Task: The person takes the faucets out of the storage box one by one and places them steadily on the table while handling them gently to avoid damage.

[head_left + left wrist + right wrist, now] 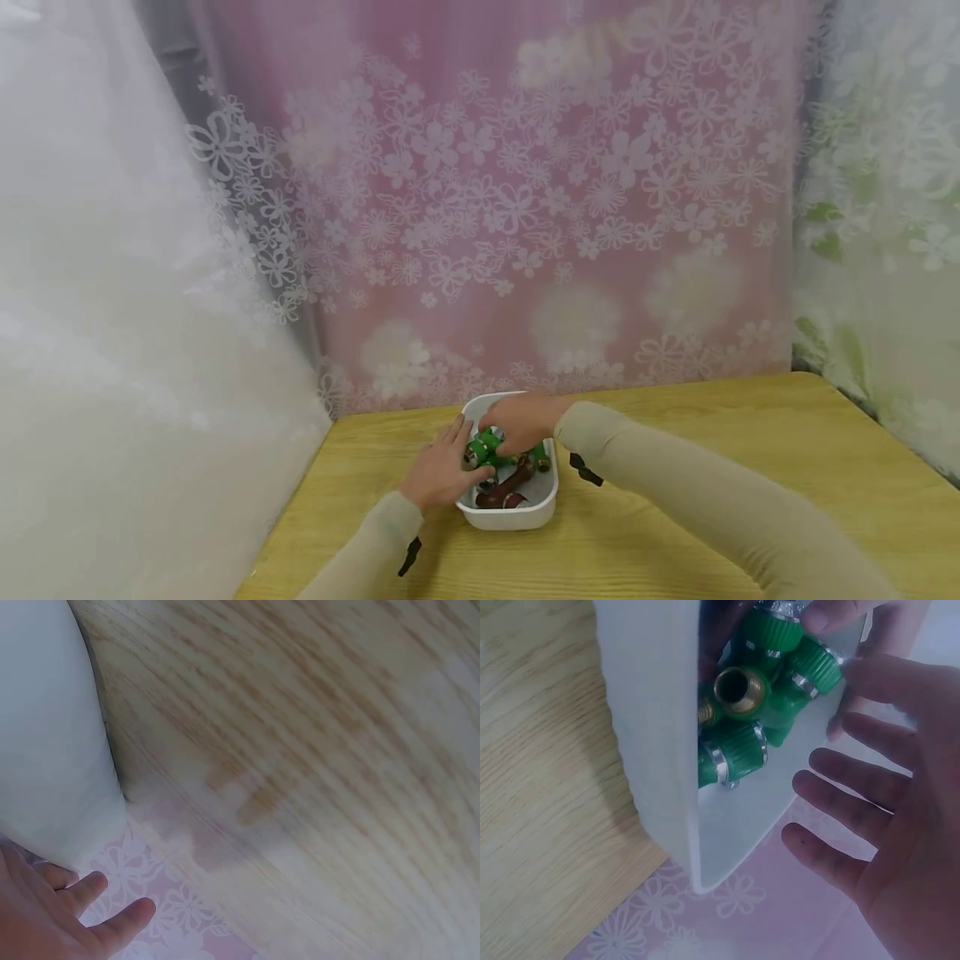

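A white plastic basin holds several green ribbed fittings with silver bands, plus a brown tubular piece. In the right wrist view, one green fitting shows a brass threaded mouth. My left hand rests at the basin's left rim, fingers extended along the outside and thumb over the inside. The left wrist view shows those fingers straight beside the basin wall. From the right, my right hand reaches over the basin. Its fingers are spread, and the thumb tip is right beside a green cap.
The basin stands on a yellow wood-grain table, near its back edge. A pink flowered curtain hangs behind, with a pale sheet at left and a green-and-white one at right.
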The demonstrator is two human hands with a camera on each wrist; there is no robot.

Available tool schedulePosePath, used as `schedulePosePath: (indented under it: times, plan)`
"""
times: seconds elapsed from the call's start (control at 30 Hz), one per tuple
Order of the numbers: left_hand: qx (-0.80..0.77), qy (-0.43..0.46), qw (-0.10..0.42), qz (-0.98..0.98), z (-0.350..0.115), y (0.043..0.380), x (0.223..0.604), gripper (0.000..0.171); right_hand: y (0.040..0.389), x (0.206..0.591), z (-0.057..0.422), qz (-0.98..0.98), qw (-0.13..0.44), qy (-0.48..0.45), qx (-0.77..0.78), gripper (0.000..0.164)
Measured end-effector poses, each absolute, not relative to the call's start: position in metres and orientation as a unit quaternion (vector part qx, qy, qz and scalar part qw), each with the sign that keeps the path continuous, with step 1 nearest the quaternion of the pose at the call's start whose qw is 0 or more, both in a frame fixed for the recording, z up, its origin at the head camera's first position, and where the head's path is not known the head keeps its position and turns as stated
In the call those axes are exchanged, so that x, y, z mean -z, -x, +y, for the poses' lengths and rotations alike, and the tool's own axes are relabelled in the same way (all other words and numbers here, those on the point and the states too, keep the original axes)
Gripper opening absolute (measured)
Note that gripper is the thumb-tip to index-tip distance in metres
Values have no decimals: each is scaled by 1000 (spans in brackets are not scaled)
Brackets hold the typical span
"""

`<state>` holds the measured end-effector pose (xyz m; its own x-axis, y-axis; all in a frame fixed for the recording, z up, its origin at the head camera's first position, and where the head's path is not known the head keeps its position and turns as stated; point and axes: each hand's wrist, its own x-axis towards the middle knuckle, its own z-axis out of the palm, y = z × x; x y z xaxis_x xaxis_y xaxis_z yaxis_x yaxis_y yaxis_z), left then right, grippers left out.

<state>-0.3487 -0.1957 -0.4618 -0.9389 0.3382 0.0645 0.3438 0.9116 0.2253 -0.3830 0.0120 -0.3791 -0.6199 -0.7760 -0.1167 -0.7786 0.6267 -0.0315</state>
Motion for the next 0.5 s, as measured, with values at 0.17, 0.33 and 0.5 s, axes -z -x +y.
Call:
schedulePosePath:
  times: [0.17,0.33,0.5]
  plan:
    - [133,173,15,-976,-197,348,465,105,384,387,1,891,65,449,-26,47]
    - [141,176,15,-974,-197,349,463,109,387,394,-3,888,68,453,-31,50]
    - [151,176,15,-973,-197,349,463,108,388,395,-6,889,70,451,-29,49]
